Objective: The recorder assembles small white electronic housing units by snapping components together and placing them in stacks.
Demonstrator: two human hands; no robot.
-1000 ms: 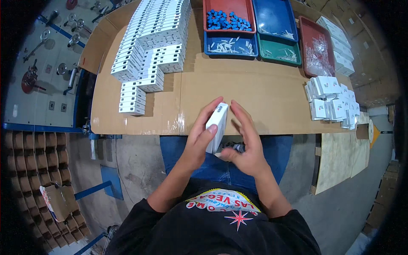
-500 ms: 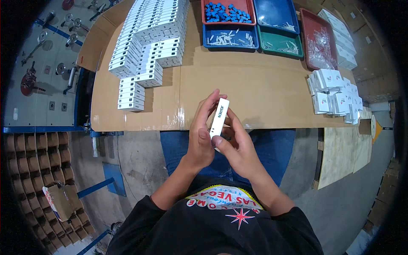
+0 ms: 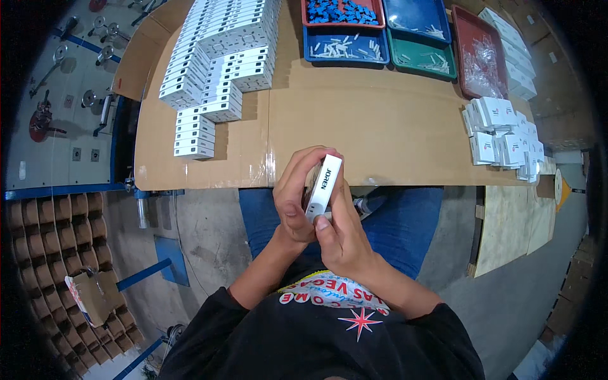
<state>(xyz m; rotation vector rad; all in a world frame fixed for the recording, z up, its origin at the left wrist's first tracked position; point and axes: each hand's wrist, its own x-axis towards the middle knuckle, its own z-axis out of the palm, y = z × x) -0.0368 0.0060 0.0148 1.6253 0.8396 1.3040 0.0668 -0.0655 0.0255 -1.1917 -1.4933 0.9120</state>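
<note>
Over the near edge of the cardboard-covered table, a small white box (image 3: 324, 185) is held upright between my two hands, a narrow printed side facing up. My left hand (image 3: 292, 201) wraps its left side and far end, fingers curled and thumb bent near the side. On the right, my right hand (image 3: 346, 238) closes round the other side, with its thumb at the near end. The box's underside and most of my right fingers are hidden.
Stacked white boxes (image 3: 235, 37) stand on the table's left. At the back are a red tray of blue pieces (image 3: 342, 26), blue (image 3: 347, 63) and green (image 3: 423, 72) trays of small white pieces, and a dark red tray (image 3: 470, 92) of clear plastic. White packets (image 3: 500, 115) pile at right.
The white box has come slightly nearer and leans more to the right at its far end. My left fingers have curled over that end; my right thumb has shifted towards me.
</note>
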